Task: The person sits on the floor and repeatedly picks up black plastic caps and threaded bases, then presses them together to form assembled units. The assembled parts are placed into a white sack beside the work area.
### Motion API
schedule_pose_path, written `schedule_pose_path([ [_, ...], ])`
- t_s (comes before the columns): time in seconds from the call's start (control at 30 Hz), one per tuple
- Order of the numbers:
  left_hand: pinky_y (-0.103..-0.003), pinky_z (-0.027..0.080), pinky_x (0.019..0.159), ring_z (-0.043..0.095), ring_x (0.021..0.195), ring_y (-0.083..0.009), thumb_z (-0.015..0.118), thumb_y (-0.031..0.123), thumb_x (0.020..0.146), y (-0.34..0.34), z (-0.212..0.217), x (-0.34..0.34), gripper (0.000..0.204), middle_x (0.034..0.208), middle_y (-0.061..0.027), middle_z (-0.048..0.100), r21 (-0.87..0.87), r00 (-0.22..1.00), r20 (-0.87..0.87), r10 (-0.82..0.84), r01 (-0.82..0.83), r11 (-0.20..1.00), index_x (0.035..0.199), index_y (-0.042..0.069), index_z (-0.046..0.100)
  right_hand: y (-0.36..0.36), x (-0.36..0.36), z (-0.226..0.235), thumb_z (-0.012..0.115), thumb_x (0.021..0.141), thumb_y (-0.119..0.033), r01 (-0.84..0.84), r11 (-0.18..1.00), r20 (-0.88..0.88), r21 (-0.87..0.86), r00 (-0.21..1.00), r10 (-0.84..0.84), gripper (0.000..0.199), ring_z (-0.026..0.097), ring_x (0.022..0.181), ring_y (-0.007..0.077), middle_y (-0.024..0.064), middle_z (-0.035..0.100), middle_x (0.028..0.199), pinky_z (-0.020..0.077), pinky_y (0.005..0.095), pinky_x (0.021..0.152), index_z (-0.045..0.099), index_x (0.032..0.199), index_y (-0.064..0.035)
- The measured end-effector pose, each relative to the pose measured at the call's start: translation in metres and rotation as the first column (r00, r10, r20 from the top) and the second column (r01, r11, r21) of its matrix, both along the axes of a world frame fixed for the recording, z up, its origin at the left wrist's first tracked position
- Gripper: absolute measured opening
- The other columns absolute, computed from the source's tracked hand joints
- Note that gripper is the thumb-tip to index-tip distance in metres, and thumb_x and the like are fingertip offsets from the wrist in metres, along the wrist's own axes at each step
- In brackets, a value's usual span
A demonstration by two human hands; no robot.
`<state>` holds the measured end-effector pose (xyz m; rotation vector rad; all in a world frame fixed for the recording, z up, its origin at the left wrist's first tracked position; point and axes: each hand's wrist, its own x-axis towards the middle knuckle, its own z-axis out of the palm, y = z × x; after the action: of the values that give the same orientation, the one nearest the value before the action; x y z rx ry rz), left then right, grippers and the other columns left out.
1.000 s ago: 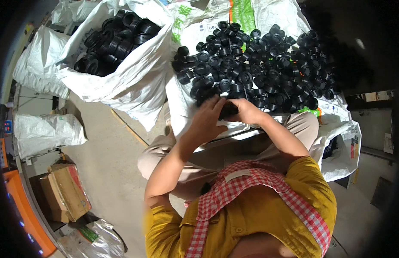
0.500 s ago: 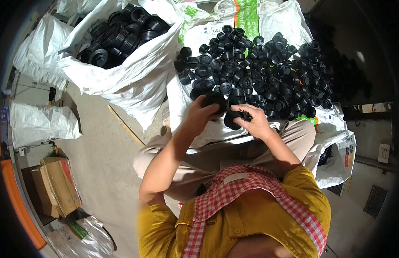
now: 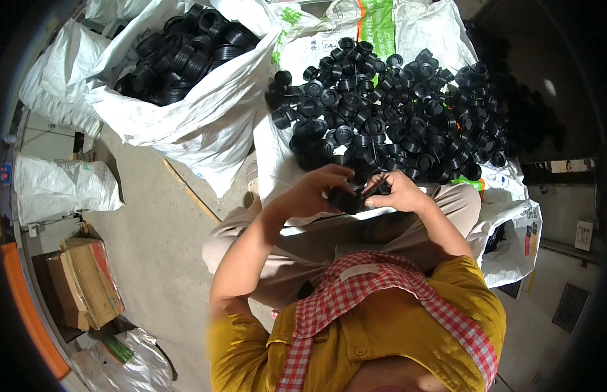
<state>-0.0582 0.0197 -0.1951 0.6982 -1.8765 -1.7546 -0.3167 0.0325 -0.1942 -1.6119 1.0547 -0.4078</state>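
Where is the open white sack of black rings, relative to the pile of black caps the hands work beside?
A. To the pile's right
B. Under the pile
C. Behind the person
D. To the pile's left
D: the white sack of black rings sits upper left, while the pile of black caps lies just beyond both hands.

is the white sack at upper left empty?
No: the white sack at upper left is open and heaped with black rings, much like the black parts pile spread on sheeting ahead of the person.
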Motion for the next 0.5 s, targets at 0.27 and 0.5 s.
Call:
schedule_pose_path([
  [0.27,-0.033,0.049,0.086,0.057,0.103,-0.0214,0.073,0.008,0.075,0.013,-0.006,-0.012,0.077,0.120,-0.0118,0.053,0.542,0.986,-0.128,0.107,-0.021,0.840,0.139,0.002,0.032,0.016,0.000,0.006,0.077,0.073,-0.026,-0.036,0.823,-0.317,-0.567,0.932,-0.177,0.024,0.064,0.067,0.0277,0.0079,0.065,0.077,0.0501,0.0348,0.056,0.067,0.081,-0.0063],
  [0.5,-0.030,0.052,0.079,0.058,0.099,-0.0200,0.057,-0.005,0.077,0.020,-0.031,-0.025,0.068,0.119,-0.0123,0.053,0.699,0.945,0.045,0.325,-0.262,0.665,0.140,0.000,0.032,0.016,0.019,0.014,0.077,0.066,-0.014,-0.169,0.666,-0.242,-0.727,0.970,-0.018,0.028,0.067,0.075,0.0240,0.0032,0.066,0.106,0.0535,0.0314,0.060,0.063,0.090,-0.0075],
])
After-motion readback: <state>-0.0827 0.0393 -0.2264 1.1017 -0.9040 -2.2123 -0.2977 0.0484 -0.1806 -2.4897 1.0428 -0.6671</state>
